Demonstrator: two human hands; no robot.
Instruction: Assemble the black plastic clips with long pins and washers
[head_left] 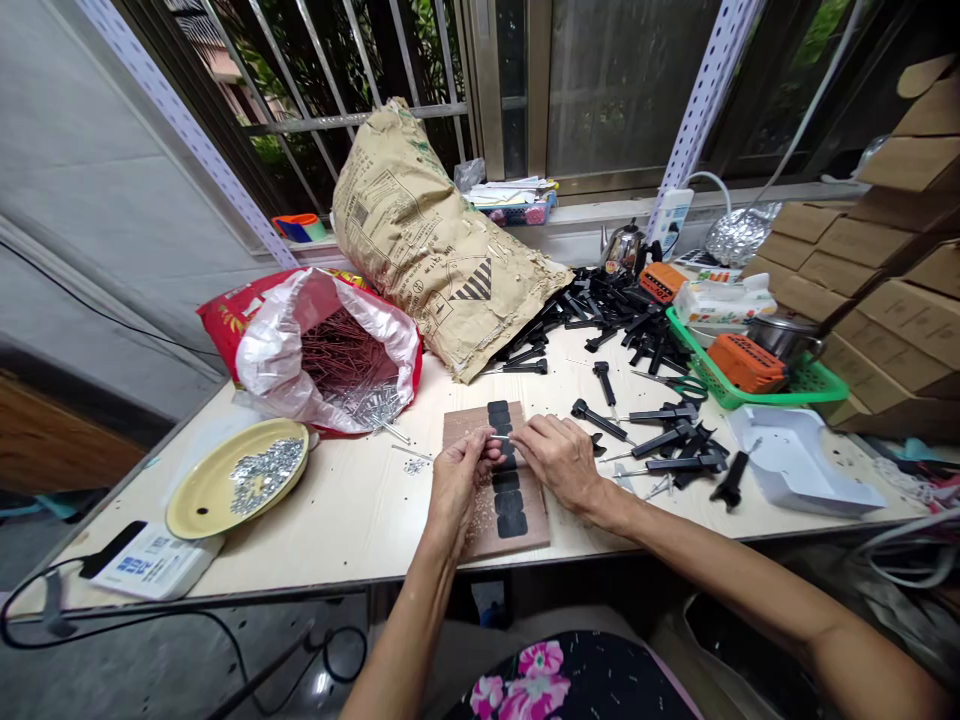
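Observation:
Over a brown wooden board (pixel 534 500), both hands meet at a thin metal rod (pixel 501 437). My left hand (pixel 457 482) pinches its left end between thumb and fingers. At the other end, the fingertips of my right hand (pixel 564 460) are closed around it. A row of black square pads (pixel 512 524) runs down the board beneath the hands. Right of my right hand lie black-handled tools (pixel 664 440) with thin metal shafts. Small metal pieces (pixel 412 466) are scattered left of the board, near a loose rod (pixel 411 452).
A yellow plate (pixel 184 505) of small metal parts stands left, behind a white box (pixel 154 568). An open red bag (pixel 225 315) holds many rods. A large paper sack (pixel 435 240) leans at the back. Right are a green basket (pixel 814 388), white tray (pixel 795 465) and stacked cartons (pixel 892 340).

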